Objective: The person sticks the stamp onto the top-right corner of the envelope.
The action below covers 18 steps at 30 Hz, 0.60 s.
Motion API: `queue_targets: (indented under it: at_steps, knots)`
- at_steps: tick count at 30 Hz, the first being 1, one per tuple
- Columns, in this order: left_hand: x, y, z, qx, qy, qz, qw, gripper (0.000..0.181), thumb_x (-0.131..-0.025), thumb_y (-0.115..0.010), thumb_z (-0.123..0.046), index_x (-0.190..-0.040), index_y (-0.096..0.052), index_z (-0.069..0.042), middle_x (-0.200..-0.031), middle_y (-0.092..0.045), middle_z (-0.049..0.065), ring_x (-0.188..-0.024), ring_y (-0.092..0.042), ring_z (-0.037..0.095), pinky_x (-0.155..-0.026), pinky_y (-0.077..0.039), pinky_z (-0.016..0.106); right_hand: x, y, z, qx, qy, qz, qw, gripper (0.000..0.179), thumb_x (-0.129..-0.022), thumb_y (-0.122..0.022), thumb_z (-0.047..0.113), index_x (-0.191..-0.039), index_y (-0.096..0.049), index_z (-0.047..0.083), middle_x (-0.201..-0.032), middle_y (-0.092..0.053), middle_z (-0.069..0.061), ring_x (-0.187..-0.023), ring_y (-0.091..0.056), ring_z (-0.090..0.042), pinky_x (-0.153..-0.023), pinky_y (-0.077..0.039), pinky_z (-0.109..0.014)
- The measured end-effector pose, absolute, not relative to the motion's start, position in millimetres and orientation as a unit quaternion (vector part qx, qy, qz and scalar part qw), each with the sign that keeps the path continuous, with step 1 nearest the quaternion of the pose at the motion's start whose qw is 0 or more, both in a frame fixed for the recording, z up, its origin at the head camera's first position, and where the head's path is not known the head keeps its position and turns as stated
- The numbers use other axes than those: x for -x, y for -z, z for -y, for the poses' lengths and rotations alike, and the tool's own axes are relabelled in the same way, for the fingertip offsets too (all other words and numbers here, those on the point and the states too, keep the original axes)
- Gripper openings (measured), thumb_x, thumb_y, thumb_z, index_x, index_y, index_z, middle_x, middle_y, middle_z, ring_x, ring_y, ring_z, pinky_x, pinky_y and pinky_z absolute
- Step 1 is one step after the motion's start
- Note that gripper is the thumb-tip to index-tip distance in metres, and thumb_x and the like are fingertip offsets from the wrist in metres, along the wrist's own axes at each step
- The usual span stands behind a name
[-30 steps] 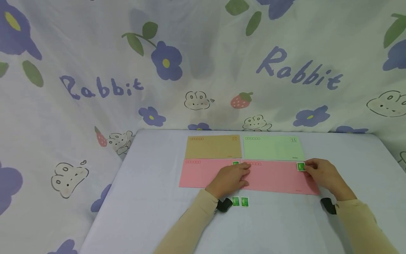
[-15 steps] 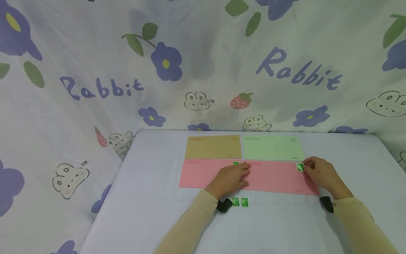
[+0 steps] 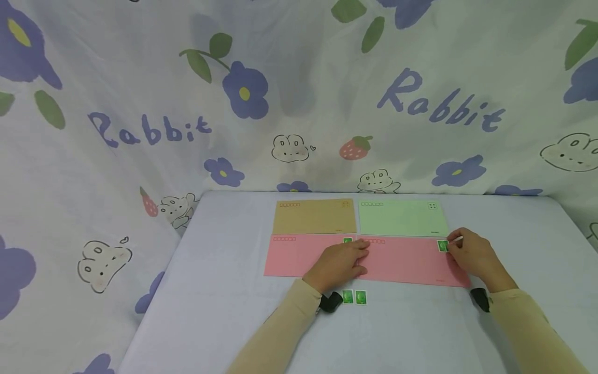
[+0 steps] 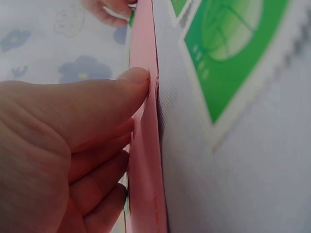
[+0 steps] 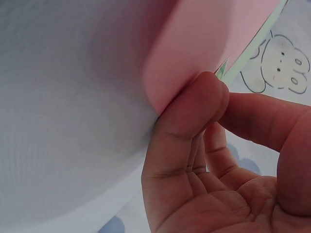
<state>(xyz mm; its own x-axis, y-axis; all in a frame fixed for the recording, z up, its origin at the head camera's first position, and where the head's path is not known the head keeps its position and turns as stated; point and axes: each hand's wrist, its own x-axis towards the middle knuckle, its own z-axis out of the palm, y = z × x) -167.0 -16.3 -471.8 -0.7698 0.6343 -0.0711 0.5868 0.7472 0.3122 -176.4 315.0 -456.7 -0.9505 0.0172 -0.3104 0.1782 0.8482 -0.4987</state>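
My left hand (image 3: 336,264) rests across the seam between two pink envelopes, its fingers lying on the right pink envelope (image 3: 402,262) and covering part of the left pink envelope (image 3: 289,259). In the left wrist view the thumb (image 4: 124,90) touches the near paper edge. At the right envelope's upper right corner, my right hand (image 3: 476,257) pinches a green postage stamp (image 3: 442,246) by its right side between thumb and index finger. The right wrist view shows those fingertips together, hiding most of the stamp. Another green stamp (image 3: 348,240) sits on the left pink envelope, partly behind the left hand.
Behind the pink envelopes lie a brown envelope (image 3: 313,217) and a light green envelope (image 3: 402,218). Two loose stamps, a left one (image 3: 348,297) and a right one (image 3: 361,297), lie on the white table (image 3: 215,291) near my left wrist. A printed curtain (image 3: 299,93) hangs behind.
My right hand has shifted slightly left and away from me, still pinching the stamp at the envelope's corner. The left hand has stayed in place.
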Motion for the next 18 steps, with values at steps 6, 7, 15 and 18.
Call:
queue_targets:
  at_steps: [6, 7, 15, 18]
  knots:
    - [166.9, 470.9, 16.5, -0.329, -0.133, -0.931, 0.09, 0.052, -0.097, -0.067, -0.036, -0.144, -0.057, -0.014, -0.156, -0.044, -0.008, -0.143, -0.038, 0.007, -0.113, -0.036, 0.026, 176.4, 455.8, -311.8, -0.06, 0.26, -0.952, 0.151, 0.032, -0.096, -0.049, 0.011, -0.118, -0.049, -0.012, -0.107, -0.061, -0.031, -0.09, -0.058, -0.038, -0.072, -0.051, -0.045]
    - [166.9, 470.7, 16.4, -0.329, -0.134, -0.93, 0.09, 0.052, -0.097, -0.067, -0.035, -0.144, -0.057, -0.014, -0.156, -0.044, -0.008, -0.143, -0.038, 0.007, -0.113, -0.036, 0.026, 176.3, 455.9, -311.4, -0.057, 0.258, -0.953, 0.151, 0.032, -0.095, -0.048, 0.011, -0.118, -0.049, -0.013, -0.107, -0.061, -0.031, -0.089, -0.058, -0.038, -0.072, -0.051, -0.046]
    - [166.8, 470.9, 16.5, -0.329, -0.138, -0.93, 0.09, 0.052, -0.098, -0.067, -0.035, -0.144, -0.057, -0.014, -0.156, -0.044, -0.007, -0.144, -0.037, 0.008, -0.114, -0.035, 0.027, 175.8, 458.9, -310.6, -0.038, 0.247, -0.958, 0.14, 0.032, -0.093, -0.046, 0.009, -0.116, -0.05, -0.013, -0.104, -0.062, -0.031, -0.088, -0.059, -0.037, -0.073, -0.051, -0.049]
    - [166.5, 470.2, 16.5, -0.328, -0.139, -0.93, 0.092, 0.052, -0.098, -0.067, -0.035, -0.144, -0.057, -0.014, -0.156, -0.044, -0.007, -0.144, -0.037, 0.008, -0.114, -0.035, 0.027, 175.8, 459.1, -310.0, -0.043, 0.245, -0.958, 0.143, 0.032, -0.093, -0.047, 0.008, -0.117, -0.05, -0.013, -0.103, -0.062, -0.03, -0.087, -0.058, -0.037, -0.073, -0.051, -0.049]
